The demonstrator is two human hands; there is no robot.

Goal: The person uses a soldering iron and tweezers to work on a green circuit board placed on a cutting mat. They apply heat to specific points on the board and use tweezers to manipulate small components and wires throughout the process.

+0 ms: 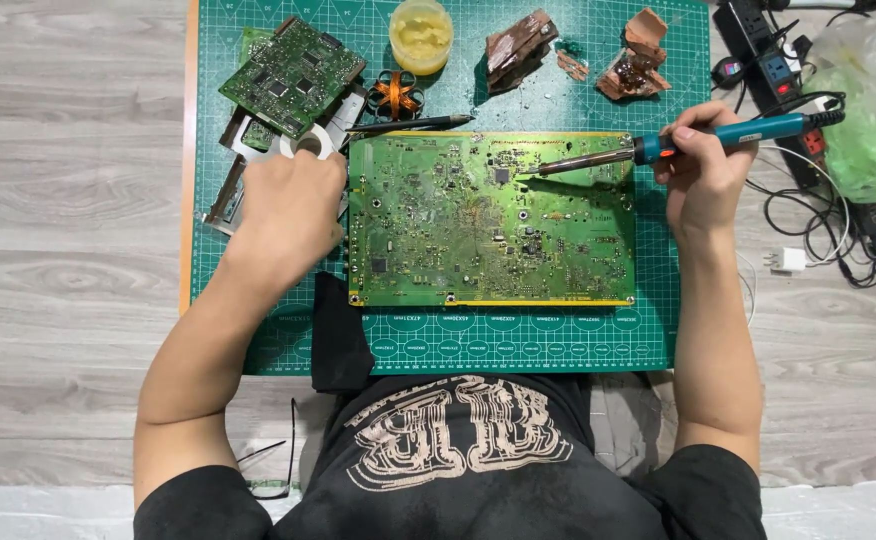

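Soldering is in hand: the right hand [703, 175] grips the soldering iron [658, 150], tip on the large green circuit board [491, 220] mid-frame, while the left hand [288, 205], fingers curled, rests at the board's left edge; next likely calls for a steady tip

Bright, even overhead light. Soft shadows lie under the left hand [288, 205] and right hand [703, 165]. Sharp focus, no blur; mild glare on bag [873, 110] beyond right fingers.
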